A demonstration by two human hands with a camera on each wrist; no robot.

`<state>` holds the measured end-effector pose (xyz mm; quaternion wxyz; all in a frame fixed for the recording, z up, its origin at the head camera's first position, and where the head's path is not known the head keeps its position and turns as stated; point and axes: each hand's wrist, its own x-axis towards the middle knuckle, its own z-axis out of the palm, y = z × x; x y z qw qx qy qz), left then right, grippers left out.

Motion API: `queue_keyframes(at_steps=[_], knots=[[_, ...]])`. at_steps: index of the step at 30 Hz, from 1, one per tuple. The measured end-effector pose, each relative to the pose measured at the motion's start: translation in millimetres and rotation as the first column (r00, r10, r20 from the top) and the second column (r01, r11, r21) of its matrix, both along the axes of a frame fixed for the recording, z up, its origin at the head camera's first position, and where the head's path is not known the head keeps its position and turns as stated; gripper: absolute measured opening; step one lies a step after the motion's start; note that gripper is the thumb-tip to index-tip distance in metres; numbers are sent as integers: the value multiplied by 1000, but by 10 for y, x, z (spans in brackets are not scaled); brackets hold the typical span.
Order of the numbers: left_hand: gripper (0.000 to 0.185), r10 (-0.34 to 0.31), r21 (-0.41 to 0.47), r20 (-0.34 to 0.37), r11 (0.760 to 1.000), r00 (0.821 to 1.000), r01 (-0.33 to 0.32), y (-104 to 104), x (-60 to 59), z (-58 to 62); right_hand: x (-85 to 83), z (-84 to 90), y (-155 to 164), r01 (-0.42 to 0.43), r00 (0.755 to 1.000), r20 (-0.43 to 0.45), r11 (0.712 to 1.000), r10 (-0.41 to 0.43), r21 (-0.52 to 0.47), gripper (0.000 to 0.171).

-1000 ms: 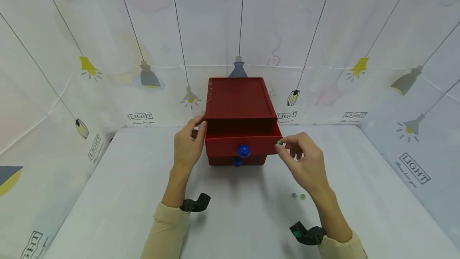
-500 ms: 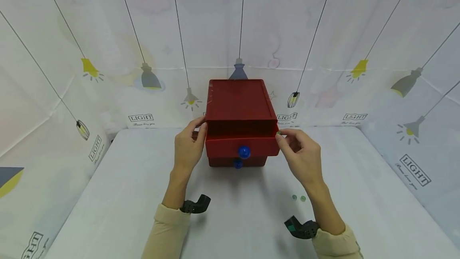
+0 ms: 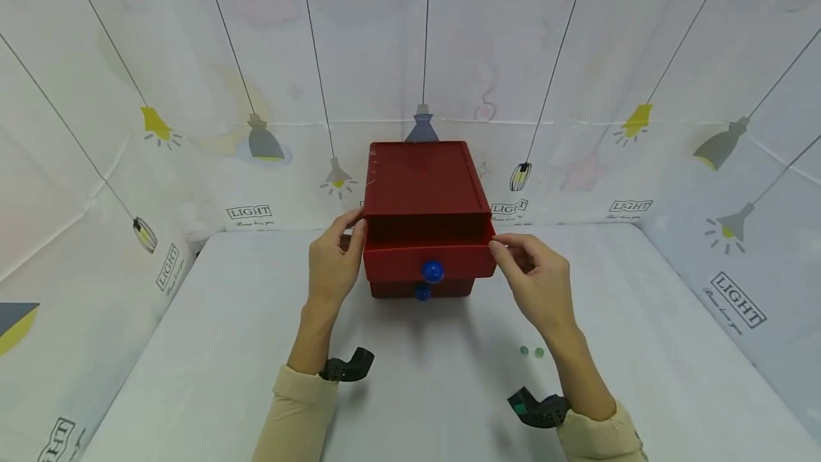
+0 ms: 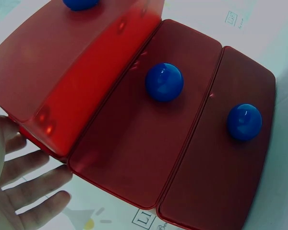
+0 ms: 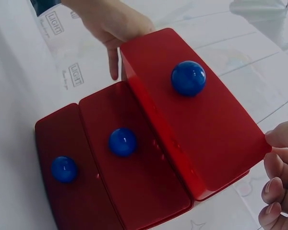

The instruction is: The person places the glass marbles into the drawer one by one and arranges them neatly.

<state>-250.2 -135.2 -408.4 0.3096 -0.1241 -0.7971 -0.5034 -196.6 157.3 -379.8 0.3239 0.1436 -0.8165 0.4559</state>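
Observation:
A red cabinet [image 3: 417,177] with blue round knobs stands ahead, its top drawer [image 3: 394,264] pulled partway out. My left hand [image 3: 333,262] is at the cabinet's left side near that drawer; the left wrist view shows its fingers [image 4: 41,182] extended beside the red wall. On the other side my right hand [image 3: 535,280] has thumb and index finger at the drawer's front right corner, pinching it. Its other fingers [image 5: 273,190] are curled under. No green marble shows at the fingertips now. The drawer's floor is hidden behind its front.
Two small green marbles [image 3: 539,352] lie on the white tabletop [image 3: 417,391], in front of the cabinet and left of the right forearm. Two lower drawers [image 4: 146,117] sit closed beneath the top one. A printed white curtain [image 3: 551,77] hangs behind and at both sides.
My right hand has moved slightly up and left to the drawer's corner. The green marble that showed between its fingertips is out of sight. The left hand stays in place.

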Motion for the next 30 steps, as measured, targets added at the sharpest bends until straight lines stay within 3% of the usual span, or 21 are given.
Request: queue_keyframes(at_steps=[7,30], knots=[[34,1,-10,-11,1000,1000,-1,-2,4,21,38,15,35,6,1000,-23,1000,-5,22,16],[35,-11,-1,-30,1000,999,11,-8,-5,-20,177,-75,234,9,999,47,994,-14,106,14]])
